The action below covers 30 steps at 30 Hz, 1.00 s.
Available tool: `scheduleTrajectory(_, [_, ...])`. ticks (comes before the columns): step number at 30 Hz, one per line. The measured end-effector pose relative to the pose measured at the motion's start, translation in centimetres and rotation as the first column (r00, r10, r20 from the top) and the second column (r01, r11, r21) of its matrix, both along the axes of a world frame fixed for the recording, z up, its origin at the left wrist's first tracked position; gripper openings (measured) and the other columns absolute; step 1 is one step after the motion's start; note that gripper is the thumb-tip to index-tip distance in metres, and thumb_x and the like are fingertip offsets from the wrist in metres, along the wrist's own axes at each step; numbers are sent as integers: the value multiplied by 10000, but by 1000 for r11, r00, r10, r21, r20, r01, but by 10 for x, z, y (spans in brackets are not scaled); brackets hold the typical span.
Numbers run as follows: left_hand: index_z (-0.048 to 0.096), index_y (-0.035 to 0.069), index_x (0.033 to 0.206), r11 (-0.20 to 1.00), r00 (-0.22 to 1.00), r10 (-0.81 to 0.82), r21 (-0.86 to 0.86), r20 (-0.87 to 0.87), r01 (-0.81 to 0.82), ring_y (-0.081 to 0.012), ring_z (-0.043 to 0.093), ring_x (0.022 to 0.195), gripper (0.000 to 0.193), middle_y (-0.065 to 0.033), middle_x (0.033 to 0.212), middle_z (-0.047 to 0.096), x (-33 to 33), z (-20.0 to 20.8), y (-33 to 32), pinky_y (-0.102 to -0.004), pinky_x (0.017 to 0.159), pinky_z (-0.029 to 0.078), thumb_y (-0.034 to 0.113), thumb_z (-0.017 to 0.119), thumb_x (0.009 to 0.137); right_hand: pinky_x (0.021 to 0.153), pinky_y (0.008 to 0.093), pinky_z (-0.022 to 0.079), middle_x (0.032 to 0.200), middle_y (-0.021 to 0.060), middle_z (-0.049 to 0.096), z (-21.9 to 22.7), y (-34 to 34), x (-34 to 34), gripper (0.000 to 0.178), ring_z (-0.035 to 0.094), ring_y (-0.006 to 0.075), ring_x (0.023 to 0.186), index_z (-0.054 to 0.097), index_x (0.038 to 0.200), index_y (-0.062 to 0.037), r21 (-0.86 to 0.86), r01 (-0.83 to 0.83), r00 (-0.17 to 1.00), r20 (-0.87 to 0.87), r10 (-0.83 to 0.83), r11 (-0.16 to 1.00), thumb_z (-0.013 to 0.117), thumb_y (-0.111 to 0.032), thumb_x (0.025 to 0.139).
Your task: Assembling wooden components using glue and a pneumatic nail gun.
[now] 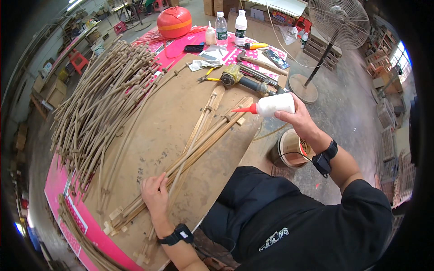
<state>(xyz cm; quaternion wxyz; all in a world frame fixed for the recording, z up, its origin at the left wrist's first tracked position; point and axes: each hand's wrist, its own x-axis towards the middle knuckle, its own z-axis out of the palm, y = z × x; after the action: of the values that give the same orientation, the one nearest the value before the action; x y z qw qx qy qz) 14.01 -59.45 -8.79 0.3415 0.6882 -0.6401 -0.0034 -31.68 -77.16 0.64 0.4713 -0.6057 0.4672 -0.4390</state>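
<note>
Plastic bottle [275, 105], conical red nozzle [245, 109]

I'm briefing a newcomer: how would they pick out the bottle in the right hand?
Find the brown tabletop, then its right edge, where the right hand is. That hand holds a white squeeze bottle sideways. Unlike the bottles standing at the far end, it has a pointed red nozzle.

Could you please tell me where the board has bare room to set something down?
The widest bare patch of brown board lies between the rods and the wooden strips; a smaller one lies between the strips and the board's right edge. The far end is crowded: pliers, hammer, bottles.
</note>
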Motion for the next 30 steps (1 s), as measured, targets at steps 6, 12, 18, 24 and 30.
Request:
scheduleTrajectory(6, [802, 31, 1047, 1000, 1000, 0, -4, 8, 0, -323, 629, 930, 179, -125, 928, 697, 0, 2, 0, -424, 875, 494, 108, 781, 887, 951, 299, 531, 1186, 59, 671, -1, 6, 7, 604, 642, 138, 1105, 558, 1323, -31, -77, 14, 999, 53, -10, 997, 893, -155, 836])
scheduleTrajectory(12, [799, 27, 1044, 1000, 1000, 3, -9, -5, -3, -328, 625, 925, 175, -131, 922, 692, -3, 4, 0, -427, 864, 495, 103, 780, 887, 934, 313, 550, 1150, 55, 684, -11, 5, 16, 608, 665, 142, 1084, 575, 1323, -42, -201, -5, 994, -111, -17, 980, 904, -190, 834])
scheduleTrajectory(18, [796, 32, 1044, 1000, 1000, 0, -10, 9, 0, -332, 625, 923, 170, -130, 912, 691, -1, 2, 0, -426, 863, 490, 116, 769, 899, 893, 334, 568, 1114, 102, 724, -16, 0, 23, 598, 707, 174, 1026, 599, 1278, -18, -213, 32, 972, -219, -80, 976, 914, -237, 819])
scheduleTrajectory(24, [795, 42, 1038, 1000, 1000, 1, -31, 16, -1, -328, 626, 912, 164, -122, 909, 688, 0, 1, 0, -428, 853, 487, 134, 764, 907, 877, 368, 582, 1072, 161, 754, -9, -2, 29, 598, 747, 245, 998, 606, 1242, 6, -240, 76, 919, -361, -161, 968, 911, -282, 814])
scheduleTrajectory(30, [795, 56, 1041, 999, 1000, 12, -48, 29, -10, -325, 627, 906, 160, -117, 908, 685, -1, 2, 0, -433, 857, 483, 137, 765, 907, 880, 373, 585, 1085, 155, 757, -12, -4, 33, 610, 750, 243, 1024, 609, 1253, 3, -240, 105, 895, -400, -197, 965, 913, -289, 812])
